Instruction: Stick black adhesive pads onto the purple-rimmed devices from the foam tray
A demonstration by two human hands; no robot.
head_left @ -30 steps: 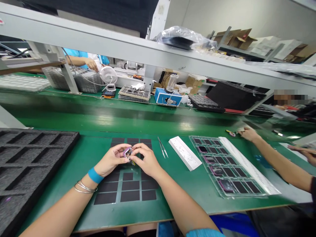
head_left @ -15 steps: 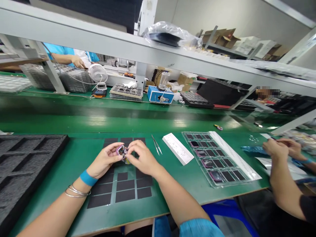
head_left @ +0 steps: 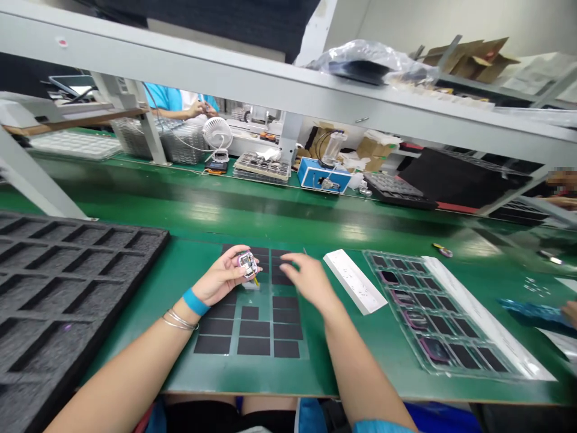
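My left hand (head_left: 223,278) is closed round a small purple-framed part (head_left: 247,263) and holds it just above a sheet of dark square pads (head_left: 256,319). A bit of yellow sticks out under the part. My right hand (head_left: 306,279) hovers to the right of the part with its fingers spread and nothing in them, over the pads' right edge. A white strip (head_left: 354,281) lies just right of that hand, which hides the tweezers.
A black foam tray (head_left: 67,282) with square pockets fills the left. A clear tray (head_left: 428,313) with purple parts lies at the right, beside a long white strip. A green conveyor (head_left: 270,210) runs behind. Another person's hand (head_left: 570,313) shows at the far right.
My right hand has let go of the purple part and moved right with fingers spread. My left hand keeps the part. The view swung left, and the neighbour's arms slid out of view.
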